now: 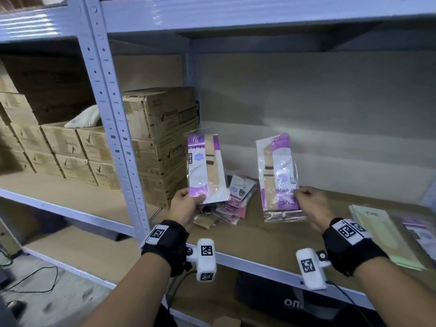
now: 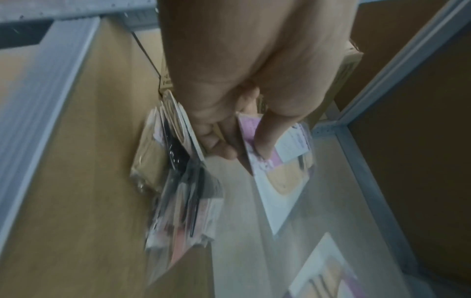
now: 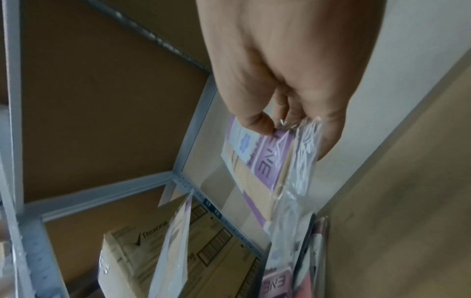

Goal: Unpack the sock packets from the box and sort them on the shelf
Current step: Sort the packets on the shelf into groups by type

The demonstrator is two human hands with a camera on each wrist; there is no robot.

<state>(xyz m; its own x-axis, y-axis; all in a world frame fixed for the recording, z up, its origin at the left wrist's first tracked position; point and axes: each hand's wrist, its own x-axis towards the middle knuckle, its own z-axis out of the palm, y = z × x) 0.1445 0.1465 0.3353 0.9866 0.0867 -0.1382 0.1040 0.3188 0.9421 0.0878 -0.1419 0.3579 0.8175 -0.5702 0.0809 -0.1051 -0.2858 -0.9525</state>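
Both forearms are reaching forward side by side, each wrist wearing a black strap with a white marker block. The left hand [image 1: 186,205] is gripping a purple sock packet [image 1: 204,167] upright by its bottom edge, thumb in front. The right hand [image 1: 312,204] is pinching a second purple packet [image 1: 278,175] at its lower edge, fingers curled

packet pile [image 1: 230,199] on shelf [image 1: 236,239] | cartons [image 1: 162,138] left | flat stack [image 1: 387,237] right

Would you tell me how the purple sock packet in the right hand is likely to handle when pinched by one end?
The purple sock packet probably stays fairly stiff: it stands upright above the right hand. Its glossy, crinkled film looks slippery. Likely light, held by a pinch.
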